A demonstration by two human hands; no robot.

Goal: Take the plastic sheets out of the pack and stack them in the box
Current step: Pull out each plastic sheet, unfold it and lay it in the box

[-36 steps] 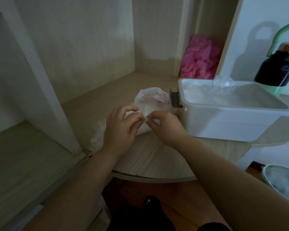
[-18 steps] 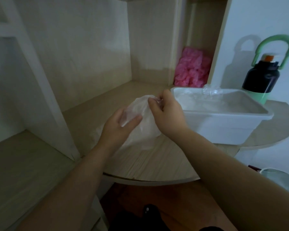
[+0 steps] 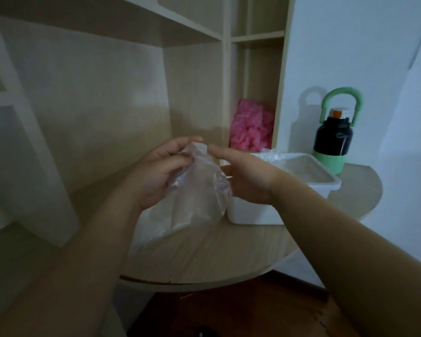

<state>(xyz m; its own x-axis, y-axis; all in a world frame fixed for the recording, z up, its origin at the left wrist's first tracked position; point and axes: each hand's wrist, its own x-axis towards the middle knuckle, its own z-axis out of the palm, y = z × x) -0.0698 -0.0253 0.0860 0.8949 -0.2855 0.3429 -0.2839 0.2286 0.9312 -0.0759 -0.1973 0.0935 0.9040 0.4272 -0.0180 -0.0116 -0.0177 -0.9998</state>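
Two hands meet at the top of one clear plastic sheet (image 3: 197,190), held up over the round table (image 3: 229,259). The left hand (image 3: 156,176) curls its fingers and pinches the sheet's upper edge. The right hand (image 3: 246,178), just at 3 o'clock of it, lays straight fingers against the film, with no pinch visible. The sheet hangs with its long axis from 1 to 7 o'clock. The white box (image 3: 265,212) sits at 3 o'clock, just beyond the right hand, which is the nearer one, so the carry likely goes rightward. No writing is legible, even on the black bottle (image 3: 333,139), and I cannot make out the pack.
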